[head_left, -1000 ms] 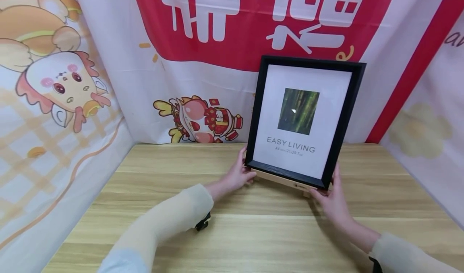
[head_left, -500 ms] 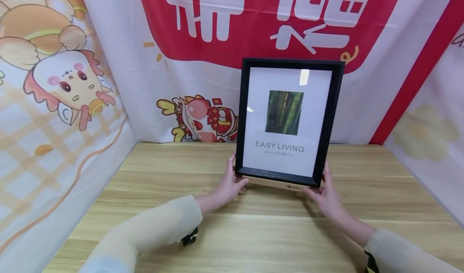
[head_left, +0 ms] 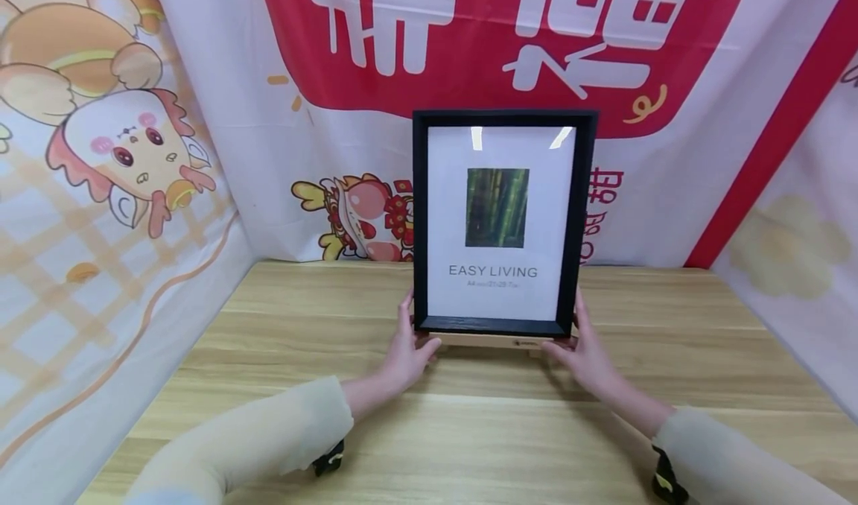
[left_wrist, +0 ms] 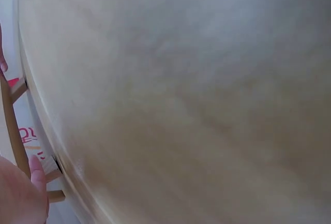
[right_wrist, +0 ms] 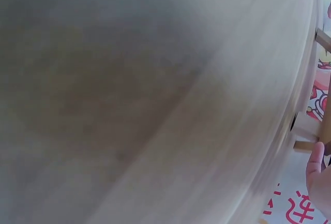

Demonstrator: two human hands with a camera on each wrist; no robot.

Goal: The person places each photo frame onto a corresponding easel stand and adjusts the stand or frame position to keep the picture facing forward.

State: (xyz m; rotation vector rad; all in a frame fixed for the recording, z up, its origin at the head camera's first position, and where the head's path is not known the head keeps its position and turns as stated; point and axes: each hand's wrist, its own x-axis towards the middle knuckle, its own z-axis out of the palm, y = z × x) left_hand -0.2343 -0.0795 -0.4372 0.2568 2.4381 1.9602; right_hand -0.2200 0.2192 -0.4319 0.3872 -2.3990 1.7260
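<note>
A black picture frame (head_left: 506,296) stands nearly upright in the head view, with "EASY LIVING" and a small bamboo photo behind its glazing. Under its bottom edge runs the pale wooden ledge of an easel (head_left: 492,340). My left hand (head_left: 404,356) grips the ledge's left end, thumb in front, fingers up behind the frame's corner. At the other end my right hand (head_left: 588,357) holds on in the same way. Short wooden feet (left_wrist: 56,196) show below the ledge in the left wrist view. The easel's back is hidden by the frame.
All of this is on a wood-grain table (head_left: 462,430). Behind it hangs a red and white printed cloth (head_left: 362,140), and patterned cloths line the left side (head_left: 114,304) and right side (head_left: 798,319).
Both hands have moved the easel and frame to the left and slightly nearer. The frame has turned from angled to facing almost straight forward. The grip stays the same.
</note>
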